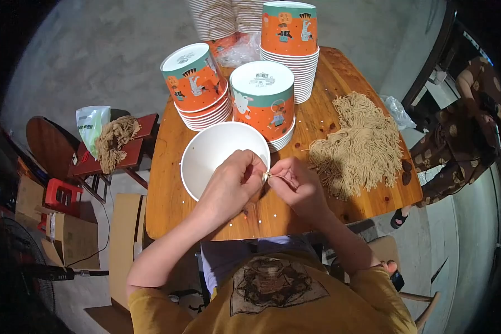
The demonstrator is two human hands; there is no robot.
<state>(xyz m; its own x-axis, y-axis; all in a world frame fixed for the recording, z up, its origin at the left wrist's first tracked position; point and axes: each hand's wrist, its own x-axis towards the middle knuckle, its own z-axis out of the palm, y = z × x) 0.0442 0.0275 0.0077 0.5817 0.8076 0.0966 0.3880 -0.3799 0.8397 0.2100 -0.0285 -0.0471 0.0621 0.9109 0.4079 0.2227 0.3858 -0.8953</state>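
Observation:
A white paper bucket (197,161) lies tilted on the wooden table, its open mouth toward me. At the right side of its rim, my left hand (234,181) is closed in a pinch, with the wrist in front of the mouth. Just beside it, my right hand (298,189) pinches a thin beige cord (274,176). A small pale bit shows between the fingertips of both hands, where the cord seems to meet the rim. The fingers hide most of it. A pile of beige cords (362,147) lies to the right of my hands.
Stacks of upside-down orange and green paper buckets (264,103), (195,80) and a taller bucket stack (289,44) stand behind. Small white beads dot the table (295,222). Left of it, a red stool (145,133) bears more cords (117,139). Another person (462,133) is at the right.

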